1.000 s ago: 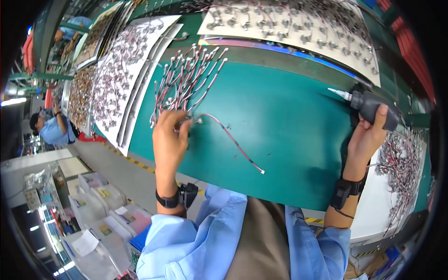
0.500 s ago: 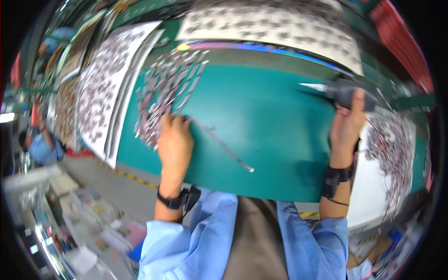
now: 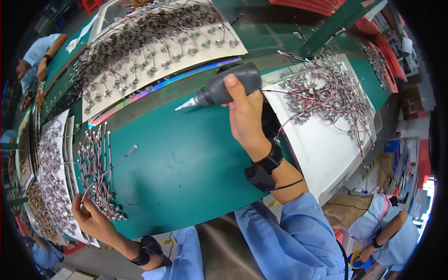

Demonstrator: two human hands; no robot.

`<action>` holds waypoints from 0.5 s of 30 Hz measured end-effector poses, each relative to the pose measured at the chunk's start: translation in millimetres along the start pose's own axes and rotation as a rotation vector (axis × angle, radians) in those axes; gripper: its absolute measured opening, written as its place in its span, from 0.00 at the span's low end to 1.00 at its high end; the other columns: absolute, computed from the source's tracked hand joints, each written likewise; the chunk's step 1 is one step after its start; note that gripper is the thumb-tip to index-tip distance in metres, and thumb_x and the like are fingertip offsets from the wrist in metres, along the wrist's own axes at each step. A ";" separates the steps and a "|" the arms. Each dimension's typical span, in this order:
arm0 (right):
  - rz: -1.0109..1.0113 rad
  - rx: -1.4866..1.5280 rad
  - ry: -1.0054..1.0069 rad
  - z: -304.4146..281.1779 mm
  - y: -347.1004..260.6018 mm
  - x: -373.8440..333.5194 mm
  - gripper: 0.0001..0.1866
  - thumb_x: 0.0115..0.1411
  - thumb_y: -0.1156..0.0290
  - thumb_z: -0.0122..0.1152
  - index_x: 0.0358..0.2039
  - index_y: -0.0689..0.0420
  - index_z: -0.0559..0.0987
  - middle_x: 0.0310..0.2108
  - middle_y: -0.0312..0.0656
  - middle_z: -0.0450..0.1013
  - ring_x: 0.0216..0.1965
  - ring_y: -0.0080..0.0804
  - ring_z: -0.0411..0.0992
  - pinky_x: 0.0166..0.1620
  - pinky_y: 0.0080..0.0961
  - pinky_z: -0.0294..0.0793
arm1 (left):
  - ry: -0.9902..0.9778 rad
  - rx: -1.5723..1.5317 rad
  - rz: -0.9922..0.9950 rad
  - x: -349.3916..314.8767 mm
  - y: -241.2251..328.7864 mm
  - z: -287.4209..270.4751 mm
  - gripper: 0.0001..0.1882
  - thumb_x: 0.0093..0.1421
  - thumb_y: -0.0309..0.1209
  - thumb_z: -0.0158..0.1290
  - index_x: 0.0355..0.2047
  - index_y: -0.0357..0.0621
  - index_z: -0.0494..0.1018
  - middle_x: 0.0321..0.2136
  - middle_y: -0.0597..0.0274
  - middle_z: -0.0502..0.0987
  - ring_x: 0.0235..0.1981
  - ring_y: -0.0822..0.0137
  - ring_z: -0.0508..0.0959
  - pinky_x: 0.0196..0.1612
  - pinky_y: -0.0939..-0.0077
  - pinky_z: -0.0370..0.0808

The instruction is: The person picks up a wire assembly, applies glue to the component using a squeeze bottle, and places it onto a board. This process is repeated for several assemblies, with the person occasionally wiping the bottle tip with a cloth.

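My right hand [image 3: 247,119] is wrapped round a dark grey squeeze bottle [image 3: 233,84]. Its pale, pointed nozzle [image 3: 186,104] points left above the green mat [image 3: 163,172]. At the mat's left end lies a bundle of red, black and white wire leads [image 3: 98,172] with small connectors. My left hand [image 3: 95,224] is at the bundle's lower left side, thumb and fingers curled together; what they pinch is too small to make out. One lead [image 3: 125,155] sticks out from the bundle toward the right.
White boards with rows of wired metal parts stand behind [image 3: 177,51] and at the left [image 3: 56,163]. To the right, a white board [image 3: 308,154] bears a tangled wire heap [image 3: 322,88]. A green post [image 3: 338,28] rises behind it. Other people [image 3: 382,228] work at both sides.
The view has swung to the right. My right hand, still round the bottle, now shows nearer the middle. My left hand has moved to the bundle's outer left side.
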State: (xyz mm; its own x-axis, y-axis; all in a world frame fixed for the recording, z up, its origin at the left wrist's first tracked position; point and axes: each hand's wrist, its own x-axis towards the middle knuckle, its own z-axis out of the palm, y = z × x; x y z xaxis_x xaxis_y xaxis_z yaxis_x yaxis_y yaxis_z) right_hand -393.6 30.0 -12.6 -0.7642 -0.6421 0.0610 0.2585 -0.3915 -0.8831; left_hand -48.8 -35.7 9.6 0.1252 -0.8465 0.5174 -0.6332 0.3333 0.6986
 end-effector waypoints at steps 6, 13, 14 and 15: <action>0.021 0.008 -0.002 3.9 -2.1 0.5 0.13 0.53 0.61 0.56 0.31 0.56 0.69 0.26 0.34 0.67 0.26 0.18 0.64 0.25 0.15 0.61 | -0.622 -0.112 -0.343 -17.2 8.7 8.7 0.11 0.56 0.24 0.47 0.41 0.35 0.67 0.32 0.59 0.72 0.28 0.73 0.74 0.30 0.83 0.72; 0.009 0.057 -0.015 7.5 -4.2 -10.2 0.12 0.56 0.61 0.53 0.32 0.56 0.70 0.26 0.33 0.68 0.24 0.17 0.62 0.30 0.16 0.62 | -0.830 -0.533 -0.569 -53.8 46.2 43.9 0.10 0.54 0.17 0.46 0.38 0.29 0.67 0.37 0.55 0.70 0.29 0.66 0.77 0.30 0.81 0.75; -0.013 0.080 -0.033 3.3 -7.0 -11.0 0.13 0.56 0.60 0.53 0.35 0.57 0.69 0.28 0.34 0.68 0.25 0.18 0.63 0.32 0.17 0.63 | -0.875 -0.550 -0.568 -48.7 48.8 51.6 0.09 0.53 0.15 0.46 0.36 0.29 0.68 0.38 0.55 0.69 0.28 0.66 0.77 0.30 0.82 0.75; -0.027 0.106 -0.066 2.0 -6.2 -14.2 0.15 0.56 0.60 0.53 0.37 0.58 0.69 0.30 0.35 0.68 0.26 0.18 0.64 0.33 0.18 0.64 | -0.818 -0.585 -0.501 -49.0 46.2 57.2 0.08 0.52 0.15 0.47 0.34 0.29 0.68 0.37 0.56 0.69 0.28 0.67 0.77 0.30 0.83 0.75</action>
State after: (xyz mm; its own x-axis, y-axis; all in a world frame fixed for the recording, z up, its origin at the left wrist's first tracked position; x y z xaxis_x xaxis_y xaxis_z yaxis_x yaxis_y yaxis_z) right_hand -383.1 40.2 -7.1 -0.7319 -0.6711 0.1181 0.3017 -0.4745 -0.8269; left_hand -127.9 -2.5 -11.7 -0.4102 -0.8859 -0.2166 -0.1695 -0.1593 0.9726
